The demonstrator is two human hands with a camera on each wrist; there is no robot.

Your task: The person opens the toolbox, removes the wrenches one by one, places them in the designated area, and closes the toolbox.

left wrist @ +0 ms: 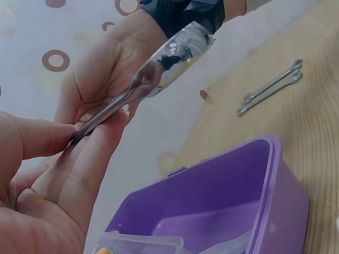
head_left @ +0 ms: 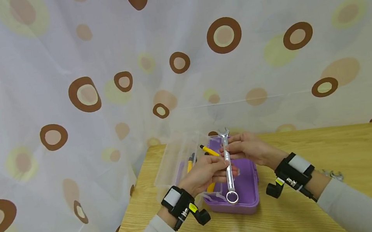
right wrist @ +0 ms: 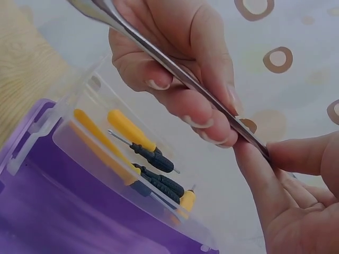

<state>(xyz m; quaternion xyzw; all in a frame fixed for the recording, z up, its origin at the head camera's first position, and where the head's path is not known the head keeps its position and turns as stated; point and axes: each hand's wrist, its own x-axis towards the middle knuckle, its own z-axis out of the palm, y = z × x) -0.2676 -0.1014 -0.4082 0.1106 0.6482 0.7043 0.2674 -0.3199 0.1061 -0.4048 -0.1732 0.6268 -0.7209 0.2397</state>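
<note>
A shiny combination wrench [head_left: 228, 169] is held up over a purple box [head_left: 247, 180], its open end away from me and its ring end near. My left hand [head_left: 207, 172] pinches the shaft around its middle. Higher up, my right hand [head_left: 252, 149] pinches the same shaft between thumb and fingers. In the right wrist view, the right thumb and fingertips grip the wrench [right wrist: 198, 87] near one end, while the left hand [right wrist: 169, 37] has its fingers along the shaft.
Several yellow-and-black screwdrivers [right wrist: 130, 132] lie in a clear plastic tray at the box's left side. A clear lid [head_left: 169, 165] stands open beside it. Two smaller wrenches [left wrist: 270, 90] lie on the wooden table [head_left: 368, 186] at right. A spotted curtain [head_left: 174, 23] hangs behind.
</note>
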